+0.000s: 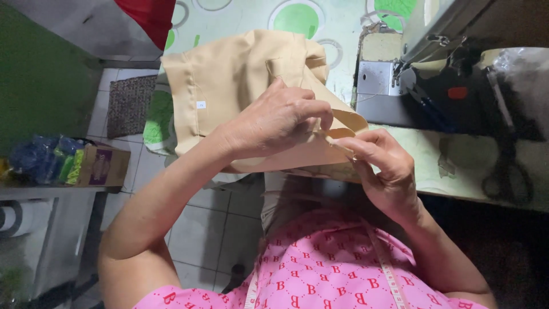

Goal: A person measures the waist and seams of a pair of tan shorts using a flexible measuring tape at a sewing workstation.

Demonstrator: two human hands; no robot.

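Observation:
A tan fabric garment [229,74] lies bunched over the edge of the sewing table. My left hand [280,123] rests on top of it and pinches a folded strip at its lower right edge. My right hand [383,166] meets it from the right, fingertips gripping the same narrow tan strip [337,137]. Both hands hold the cloth up just in front of the table edge.
A sewing machine [423,74] stands at the right on a table with a green-circle cover [297,17]. Dark scissors [509,166] lie at the far right. A shelf with a cardboard box [106,166] and coloured packets sits left. Tiled floor shows below.

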